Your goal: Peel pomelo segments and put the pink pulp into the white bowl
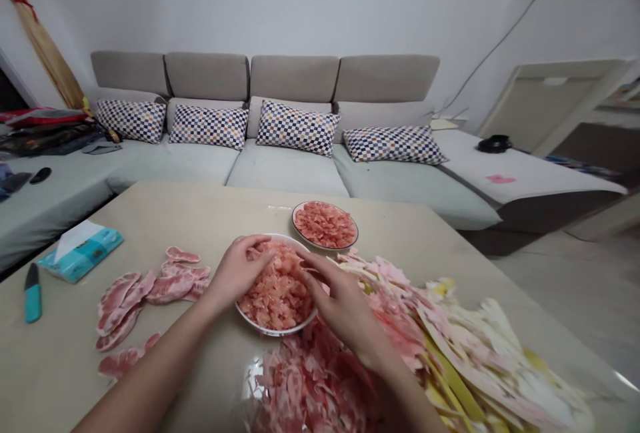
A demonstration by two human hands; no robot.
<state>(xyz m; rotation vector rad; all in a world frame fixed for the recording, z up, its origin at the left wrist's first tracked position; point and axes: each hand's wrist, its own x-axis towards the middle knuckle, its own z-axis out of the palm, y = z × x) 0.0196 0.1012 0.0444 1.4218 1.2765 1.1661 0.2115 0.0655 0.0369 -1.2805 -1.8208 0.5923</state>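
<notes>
A white bowl (pixel 280 330) heaped with pink peeled fruit flesh sits in front of me on the beige table (pixel 165 219). My left hand (pixel 237 269) rests on the bowl's left rim, its fingers curled and pinched over the flesh. My right hand (pixel 340 299) lies over the bowl's right rim, fingers bent and touching the flesh. What the fingers pinch is too small to name. A second full bowl (pixel 325 225) stands just behind. Unpeeled pink segments (pixel 145 289) lie to the left.
A big heap of pink and yellow peel (pixel 425 346) covers the table's right front. A tissue pack (pixel 80 253) and a teal-handled knife (pixel 33 293) lie at the far left. A grey sofa (pixel 280 166) with checked cushions stands behind the table.
</notes>
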